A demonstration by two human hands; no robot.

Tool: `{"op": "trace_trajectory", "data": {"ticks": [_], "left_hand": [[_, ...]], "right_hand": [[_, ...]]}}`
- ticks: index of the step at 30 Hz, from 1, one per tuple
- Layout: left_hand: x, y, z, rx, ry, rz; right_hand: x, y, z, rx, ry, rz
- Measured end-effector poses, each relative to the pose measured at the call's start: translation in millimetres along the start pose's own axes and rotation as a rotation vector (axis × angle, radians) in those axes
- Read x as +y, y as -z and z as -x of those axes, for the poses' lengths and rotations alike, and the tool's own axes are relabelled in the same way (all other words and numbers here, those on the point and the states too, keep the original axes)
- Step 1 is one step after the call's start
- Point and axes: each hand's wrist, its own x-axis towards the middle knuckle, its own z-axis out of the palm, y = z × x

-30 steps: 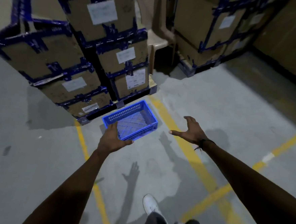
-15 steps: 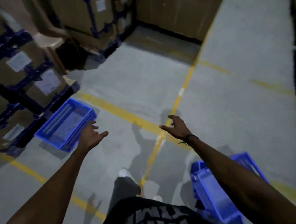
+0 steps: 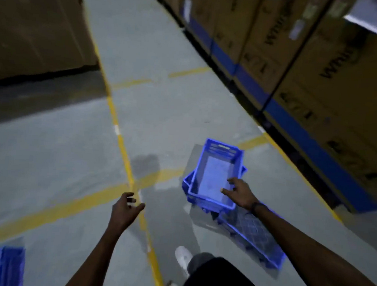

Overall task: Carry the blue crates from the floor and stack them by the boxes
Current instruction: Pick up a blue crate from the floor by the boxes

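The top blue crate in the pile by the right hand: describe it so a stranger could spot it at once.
Along the right runs a wall of cardboard boxes above a blue band. On the grey floor before it lies a pile of blue crates, with the right hand reaching over its near corner. The top blue crate sits uppermost and skewed, its pale bottom showing.

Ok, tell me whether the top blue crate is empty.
Empty: the top blue crate shows only its bare pale floor, nothing inside.
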Motion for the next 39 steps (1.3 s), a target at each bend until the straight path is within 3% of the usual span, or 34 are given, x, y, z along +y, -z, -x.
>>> {"op": "trace_trajectory", "data": {"ticks": [11,17,27,32,39], "left_hand": [[119,-106,-65,-0.317,-0.267,-0.173],[180,-144,-122,-0.424,-0.354,-0.287],[287,-212,-250,-0.539,-0.496,-0.488],[337,-267,-329,-0.633,-0.611,-0.615],[371,-375,-453,-0.803,-0.732,-0.765]], "right_hand": [[107,15,54,0.247,-0.291,-0.272],[119,13,20,0.335,-0.408,-0.364],[117,-22,-43,0.466,-0.613,-0.739],[116,-61,-88,0.508,-0.815,-0.873],[114,-134,-165,0.706,-1.119,-0.988]]}}
